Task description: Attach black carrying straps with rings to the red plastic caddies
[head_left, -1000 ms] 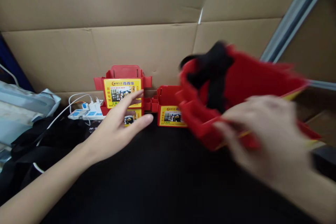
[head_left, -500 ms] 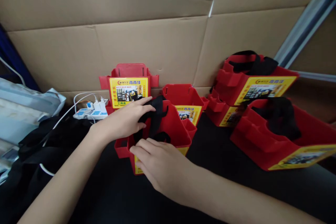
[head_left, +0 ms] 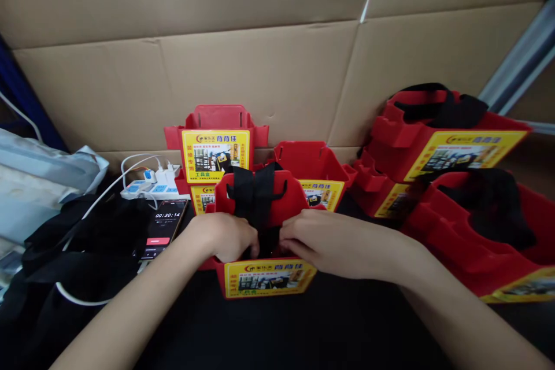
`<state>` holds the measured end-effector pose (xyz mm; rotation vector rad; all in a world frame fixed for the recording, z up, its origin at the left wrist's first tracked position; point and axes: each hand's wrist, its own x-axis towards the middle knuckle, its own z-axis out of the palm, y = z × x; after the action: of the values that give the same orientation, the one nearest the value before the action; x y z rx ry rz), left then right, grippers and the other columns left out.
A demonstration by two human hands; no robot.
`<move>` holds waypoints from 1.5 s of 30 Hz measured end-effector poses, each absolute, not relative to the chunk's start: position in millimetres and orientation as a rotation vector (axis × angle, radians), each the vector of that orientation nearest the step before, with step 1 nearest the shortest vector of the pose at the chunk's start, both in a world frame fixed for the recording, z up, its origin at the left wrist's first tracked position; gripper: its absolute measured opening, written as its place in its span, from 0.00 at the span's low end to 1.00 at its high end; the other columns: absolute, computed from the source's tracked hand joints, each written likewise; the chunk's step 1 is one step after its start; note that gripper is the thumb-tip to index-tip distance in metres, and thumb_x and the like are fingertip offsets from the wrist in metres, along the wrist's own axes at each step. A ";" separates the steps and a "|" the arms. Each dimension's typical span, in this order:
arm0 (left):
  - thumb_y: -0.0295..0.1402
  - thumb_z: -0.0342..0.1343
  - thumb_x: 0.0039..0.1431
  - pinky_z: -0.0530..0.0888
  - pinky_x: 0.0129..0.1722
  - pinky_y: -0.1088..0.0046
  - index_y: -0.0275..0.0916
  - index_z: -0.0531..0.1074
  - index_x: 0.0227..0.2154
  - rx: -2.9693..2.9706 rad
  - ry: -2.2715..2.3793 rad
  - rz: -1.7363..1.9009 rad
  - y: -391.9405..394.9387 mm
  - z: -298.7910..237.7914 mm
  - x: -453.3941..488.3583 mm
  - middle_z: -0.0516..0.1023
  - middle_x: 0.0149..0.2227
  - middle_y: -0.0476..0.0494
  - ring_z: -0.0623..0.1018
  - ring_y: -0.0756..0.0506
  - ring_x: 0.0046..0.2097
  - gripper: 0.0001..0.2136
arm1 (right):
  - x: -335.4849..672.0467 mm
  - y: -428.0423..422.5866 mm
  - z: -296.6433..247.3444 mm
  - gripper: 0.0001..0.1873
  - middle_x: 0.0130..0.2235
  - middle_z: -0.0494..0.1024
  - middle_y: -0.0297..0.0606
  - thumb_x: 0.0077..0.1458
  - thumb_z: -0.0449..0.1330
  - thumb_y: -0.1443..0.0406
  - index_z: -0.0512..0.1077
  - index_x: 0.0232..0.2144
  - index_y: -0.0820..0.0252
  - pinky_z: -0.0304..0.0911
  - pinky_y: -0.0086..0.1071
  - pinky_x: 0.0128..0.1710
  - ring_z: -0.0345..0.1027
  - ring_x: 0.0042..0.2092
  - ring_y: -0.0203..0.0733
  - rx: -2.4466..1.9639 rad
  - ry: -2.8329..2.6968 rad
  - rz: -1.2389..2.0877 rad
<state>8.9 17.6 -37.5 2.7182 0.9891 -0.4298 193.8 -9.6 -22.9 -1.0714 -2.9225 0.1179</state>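
A red plastic tool box [head_left: 271, 188] with a yellow label [head_left: 269, 278] on its front stands upright before me. Two black webbing straps [head_left: 255, 191] pass through slots in its raised back wall and run down inside. My left hand [head_left: 228, 237] reaches over the box's left side, fingers curled down into it beside the straps. From the right, my right hand [head_left: 310, 240] dips in over the rim with fingers bent and pressed together. Both sets of fingertips are in the dark interior, so what they grip is hidden.
Stacked red boxes [head_left: 219, 117] and another red box [head_left: 301, 156] stand behind. More boxes with black straps [head_left: 455, 107] are at right. A phone [head_left: 165, 225] showing a timer, a power strip [head_left: 162, 188] and black fabric [head_left: 99, 225] lie left. Cardboard [head_left: 260, 81] backs everything.
The box has turned so its label faces me. My left hand has moved from the back-wall strap down into the box; my right hand has shifted from the front rim to the right side.
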 end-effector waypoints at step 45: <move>0.32 0.58 0.50 0.70 0.35 0.78 0.37 0.73 0.33 2.047 0.872 1.029 11.8 -1.5 -3.1 0.76 0.32 0.50 0.75 0.51 0.35 0.07 | 189.7 3.5 -10.7 0.08 0.38 0.69 0.38 0.53 0.56 0.63 0.66 0.35 0.60 0.62 0.32 0.40 0.64 0.38 0.37 -0.920 -1.911 -0.028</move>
<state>-3.1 11.8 -1.5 2.0471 0.8720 1.0290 189.7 3.5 -10.7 -0.9201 -1.9110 -0.0281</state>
